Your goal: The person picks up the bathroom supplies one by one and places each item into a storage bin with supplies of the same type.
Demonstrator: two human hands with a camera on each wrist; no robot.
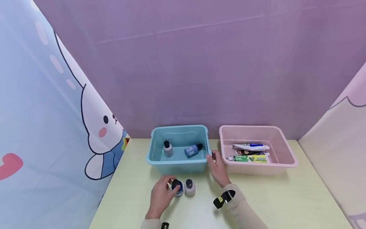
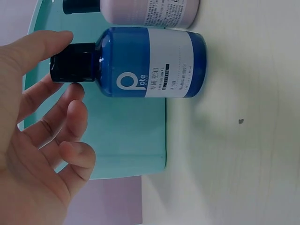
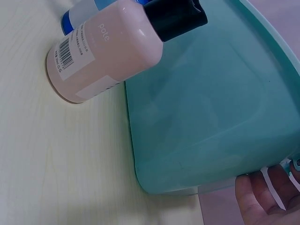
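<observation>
My left hand point(image 1: 161, 196) pinches the black cap of a blue bottle point(image 2: 129, 65) with a white label; thumb and fingertips lie on opposite sides of the cap. The bottle stands upright on the table, in front of a teal plastic bin point(image 1: 177, 162). Just to its right stands a pale pink bottle point(image 3: 110, 44) with a black cap. My right hand point(image 1: 218, 170) grips the rim at the bin's right end, its fingers partly hidden in the right wrist view. Inside the bin, a pinkish bottle point(image 1: 168, 151) stands upright and a blue bottle point(image 1: 191, 151) lies on its side.
Right of the teal bin is a pink bin point(image 1: 258, 168) holding several toothpaste tubes point(image 1: 251, 147) and a green toothpaste box point(image 1: 248, 158). Both bins sit at the back of the pale table point(image 1: 128, 190), before a purple cloth backdrop point(image 1: 200, 70). Printed cloths hang at both sides.
</observation>
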